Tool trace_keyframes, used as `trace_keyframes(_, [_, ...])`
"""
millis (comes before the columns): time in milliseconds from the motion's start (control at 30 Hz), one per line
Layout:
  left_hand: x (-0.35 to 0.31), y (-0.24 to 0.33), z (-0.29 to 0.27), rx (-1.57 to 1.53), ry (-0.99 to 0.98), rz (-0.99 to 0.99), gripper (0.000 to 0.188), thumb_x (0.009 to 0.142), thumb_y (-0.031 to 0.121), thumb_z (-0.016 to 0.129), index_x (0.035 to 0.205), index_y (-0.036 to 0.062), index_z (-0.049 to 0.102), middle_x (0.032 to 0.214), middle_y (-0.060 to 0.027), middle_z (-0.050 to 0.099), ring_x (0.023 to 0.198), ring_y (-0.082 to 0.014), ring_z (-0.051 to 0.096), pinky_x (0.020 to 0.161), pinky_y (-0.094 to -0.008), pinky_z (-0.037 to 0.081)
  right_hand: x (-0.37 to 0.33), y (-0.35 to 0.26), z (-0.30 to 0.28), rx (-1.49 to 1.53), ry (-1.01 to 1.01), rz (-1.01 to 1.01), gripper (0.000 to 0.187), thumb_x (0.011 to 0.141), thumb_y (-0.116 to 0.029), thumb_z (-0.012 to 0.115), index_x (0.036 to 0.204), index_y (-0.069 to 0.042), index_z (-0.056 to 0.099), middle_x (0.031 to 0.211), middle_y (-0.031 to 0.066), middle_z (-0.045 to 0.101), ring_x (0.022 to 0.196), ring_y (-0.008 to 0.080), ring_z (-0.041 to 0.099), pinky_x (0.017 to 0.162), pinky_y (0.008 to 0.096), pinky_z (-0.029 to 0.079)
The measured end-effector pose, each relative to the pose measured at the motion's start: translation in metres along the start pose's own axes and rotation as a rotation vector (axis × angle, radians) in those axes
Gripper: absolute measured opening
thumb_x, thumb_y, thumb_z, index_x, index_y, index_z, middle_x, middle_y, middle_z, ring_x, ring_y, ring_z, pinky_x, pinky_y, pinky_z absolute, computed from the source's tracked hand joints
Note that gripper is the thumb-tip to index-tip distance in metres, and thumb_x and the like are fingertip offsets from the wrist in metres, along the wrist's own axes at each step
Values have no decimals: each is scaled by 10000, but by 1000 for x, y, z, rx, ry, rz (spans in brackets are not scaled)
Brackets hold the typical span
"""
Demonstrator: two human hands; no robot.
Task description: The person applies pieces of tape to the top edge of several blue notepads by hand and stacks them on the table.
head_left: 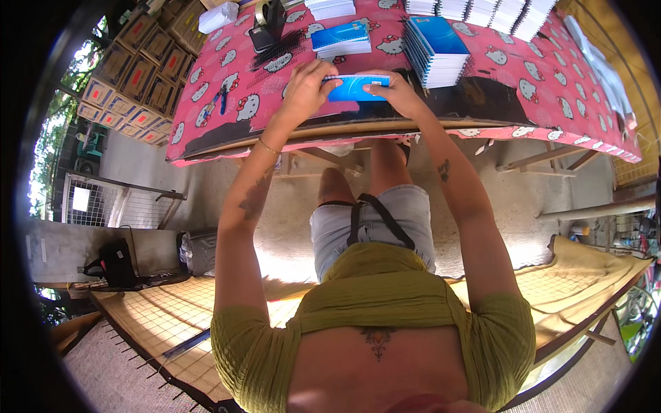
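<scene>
From where I stood, the person's two bare hands were closed around a small, oblong booklet with a glossy blue cover (357,91), one at each end. The left hand (305,86) had its fingers curled in and its thumb pressed on the cover; the right hand (401,93) gripped the other end, its thumb lying across the blue. They held the booklet over the near edge of a bench covered in pink, cat-patterned sheeting (551,110), where a torn part showed black. Just beyond it sat a low stack of blue-topped white pads (342,37), and to the right rose a taller stack of blue-covered, spiral-bound notebooks (438,51). Well to the left lay a blue-handled tool (222,101). Farther back, a heap of thin black wire-like strands (279,52) lay near a black tape-dispenser-like device (267,27).
</scene>
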State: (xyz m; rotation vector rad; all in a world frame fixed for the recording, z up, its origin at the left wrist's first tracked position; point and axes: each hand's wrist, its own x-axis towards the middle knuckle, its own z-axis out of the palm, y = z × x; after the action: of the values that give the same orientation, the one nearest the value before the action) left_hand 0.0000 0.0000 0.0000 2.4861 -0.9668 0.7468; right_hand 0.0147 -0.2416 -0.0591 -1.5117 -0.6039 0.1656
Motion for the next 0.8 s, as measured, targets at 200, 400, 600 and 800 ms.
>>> trace_keyframes(200, [3, -6, -1, -1, -141, -134, 219, 945, 290, 637, 988, 80, 679, 920, -81, 686, 838, -299, 656, 868, -464, 460, 3, -5, -2, -20, 13, -6, 355, 923, -154, 686, 1252, -24, 651, 1123, 52, 695, 1005, 125, 632, 913, 297, 507])
trace_keyframes(400, [-6, -5, 15, 50, 35, -51, 208, 918, 289, 674, 958, 85, 689, 884, -62, 694, 788, -268, 650, 995, -515, 393, -1, -4, 1, -72, 39, -25, 328, 919, -157, 687, 1218, -21, 671, 1109, 63, 700, 998, 135, 636, 904, 299, 504])
trace_keyframes(600, [-9, 5, 14, 139, -38, -155, 370, 947, 332, 615, 1231, 95, 624, 1225, -112, 628, 1133, -300, 587, 1099, -540, 298, -6, -3, 2, -91, 48, -21, 334, 924, -131, 694, 1236, -17, 662, 1115, 51, 708, 998, 113, 633, 918, 286, 506])
trace_keyframes(800, [-84, 80, 43, 156, -138, -165, 614, 944, 295, 626, 1457, 30, 418, 1551, -187, 347, 1423, -368, 346, 1144, -574, 231, -4, 1, -1, -113, 107, -12, 322, 931, -141, 685, 1225, -12, 666, 1117, 59, 706, 1008, 119, 630, 915, 283, 500])
